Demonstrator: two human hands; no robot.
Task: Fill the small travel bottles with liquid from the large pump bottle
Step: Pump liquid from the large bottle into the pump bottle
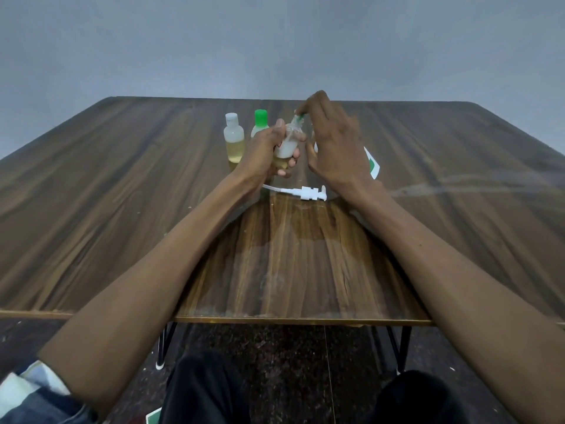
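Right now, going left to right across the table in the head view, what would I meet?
White-capped bottle → green-capped bottle → left hand gripping a small bottle → right hand at its green cap.

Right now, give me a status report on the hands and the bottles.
Left hand grips small bottle above table. Right hand pinches its green cap. Pump head lies loose beneath. Nothing in the way.

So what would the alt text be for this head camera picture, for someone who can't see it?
A person's left hand grips a small clear travel bottle above a dark wooden table while the right hand pinches its green cap. Two more small bottles, white-capped and green-capped, stand behind; a detached white pump head lies nearer.
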